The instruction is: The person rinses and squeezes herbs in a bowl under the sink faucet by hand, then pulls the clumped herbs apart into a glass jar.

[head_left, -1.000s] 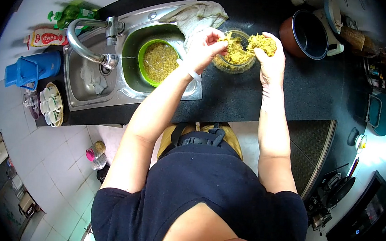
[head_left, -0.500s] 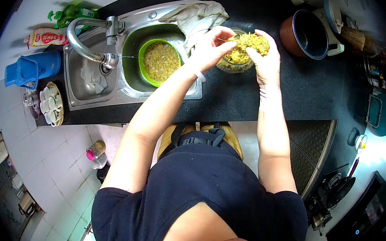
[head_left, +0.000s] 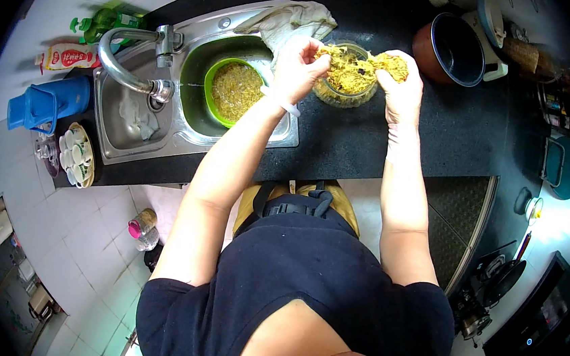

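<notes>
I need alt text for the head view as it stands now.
The person's left hand and right hand hold stringy yellow shreds over a clear bowl on a black counter. To the left, a bright green bowl of yellowish mix sits in a steel sink.

Left forearm (head_left: 242, 146): slants from the bent elbow toward 1 o'clock.
Right forearm (head_left: 404, 182): runs nearly straight toward 12 o'clock.
Left hand (head_left: 297, 72): thumb and fingers pinched, tips toward 2 o'clock.
Right hand (head_left: 403, 93): at 3 o'clock from the left, apart, fingers curled, thumb toward 11 o'clock.
</notes>
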`<state>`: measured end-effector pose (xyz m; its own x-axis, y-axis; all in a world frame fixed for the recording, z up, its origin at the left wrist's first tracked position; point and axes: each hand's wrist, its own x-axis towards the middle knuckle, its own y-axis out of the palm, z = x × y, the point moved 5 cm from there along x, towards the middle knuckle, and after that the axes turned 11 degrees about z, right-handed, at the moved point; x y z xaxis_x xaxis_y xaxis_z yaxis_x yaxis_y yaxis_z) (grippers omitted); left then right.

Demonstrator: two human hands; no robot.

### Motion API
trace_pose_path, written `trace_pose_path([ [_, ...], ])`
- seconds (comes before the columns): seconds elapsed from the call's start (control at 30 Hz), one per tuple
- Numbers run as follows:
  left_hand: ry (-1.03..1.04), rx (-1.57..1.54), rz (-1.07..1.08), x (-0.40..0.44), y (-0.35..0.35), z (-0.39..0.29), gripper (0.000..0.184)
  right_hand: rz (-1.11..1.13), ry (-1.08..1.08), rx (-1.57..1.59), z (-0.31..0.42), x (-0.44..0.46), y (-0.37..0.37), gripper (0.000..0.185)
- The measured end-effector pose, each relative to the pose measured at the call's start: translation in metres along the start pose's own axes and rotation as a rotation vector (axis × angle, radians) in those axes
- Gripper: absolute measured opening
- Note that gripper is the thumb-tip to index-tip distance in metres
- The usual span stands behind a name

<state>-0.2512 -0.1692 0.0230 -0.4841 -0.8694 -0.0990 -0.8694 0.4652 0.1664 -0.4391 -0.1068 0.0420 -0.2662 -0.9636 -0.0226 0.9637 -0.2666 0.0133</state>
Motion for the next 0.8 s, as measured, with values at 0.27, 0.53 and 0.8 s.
trace_pose_path([
  [0.27, -0.022, 0.498, 0.169, -0.001, 0.021, 0.001, 0.03, 0.119, 0.029, -0.046, 0.006, -0.002, 0.01, 0.036],
  [0.53, -0.009, 0.382, 0.085, -0.001, 0.02, -0.004, 0.015, 0.148, 0.095, 0.148, -0.008, -0.006, 0.013, 0.038],
  [0.8, 0.043, 0.361, 0.11, -0.006, 0.031, -0.02, 0.022, 0.175, 0.179, 0.479, -0.013, -0.008, 0.016, 0.046],
])
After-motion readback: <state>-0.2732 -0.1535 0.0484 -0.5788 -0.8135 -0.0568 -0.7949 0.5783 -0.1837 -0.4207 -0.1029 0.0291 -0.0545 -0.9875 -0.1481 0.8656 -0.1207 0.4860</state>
